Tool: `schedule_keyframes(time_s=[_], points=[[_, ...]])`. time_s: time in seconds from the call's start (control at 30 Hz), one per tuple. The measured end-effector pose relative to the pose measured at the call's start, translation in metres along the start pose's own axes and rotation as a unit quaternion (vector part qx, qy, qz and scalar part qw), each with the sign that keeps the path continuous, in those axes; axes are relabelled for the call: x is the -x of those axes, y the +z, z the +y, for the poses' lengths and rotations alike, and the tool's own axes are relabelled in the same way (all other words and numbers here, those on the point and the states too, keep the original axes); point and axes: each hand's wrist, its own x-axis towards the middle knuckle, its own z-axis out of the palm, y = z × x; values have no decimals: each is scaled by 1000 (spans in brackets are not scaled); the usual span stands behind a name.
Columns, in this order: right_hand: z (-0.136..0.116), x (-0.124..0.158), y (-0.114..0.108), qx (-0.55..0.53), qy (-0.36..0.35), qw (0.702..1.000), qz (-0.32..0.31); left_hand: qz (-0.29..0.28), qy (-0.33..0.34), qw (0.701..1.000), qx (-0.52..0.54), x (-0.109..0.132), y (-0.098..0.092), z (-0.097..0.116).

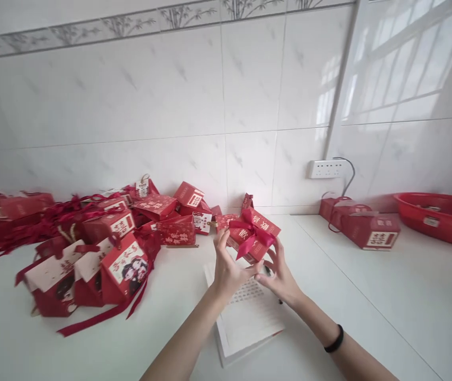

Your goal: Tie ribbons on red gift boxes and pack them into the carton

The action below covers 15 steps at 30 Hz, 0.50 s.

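I hold a small red gift box (260, 226) tied with a red ribbon bow, lifted above the white counter (388, 307). My left hand (226, 267) grips the box's left side with curled fingers. My right hand (279, 275), with a black band on its wrist, grips it from below on the right. Under my hands lies an open white notebook (247, 320) with lines of writing. A dark pen seems to lie on it, mostly hidden by my right hand.
A heap of red gift boxes with ribbons (102, 248) covers the counter's left and back. Two more red boxes (363, 228) sit at the right below a wall socket (326, 169). A red plastic basin (442, 217) stands far right. Tiled walls meet in a corner.
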Motion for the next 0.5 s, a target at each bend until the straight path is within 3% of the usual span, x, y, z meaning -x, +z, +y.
schedule_keyframes(time_s=[0.13,0.3,0.5], points=[[11,4,-10,55,15,998,-39,-40,6,999,-16,24,3,-13],[13,3,-11,57,9,995,-82,-103,22,994,-33,29,-9,-18],[12,4,-14,136,4,991,-19,-142,41,988,-31,36,-4,-22]])
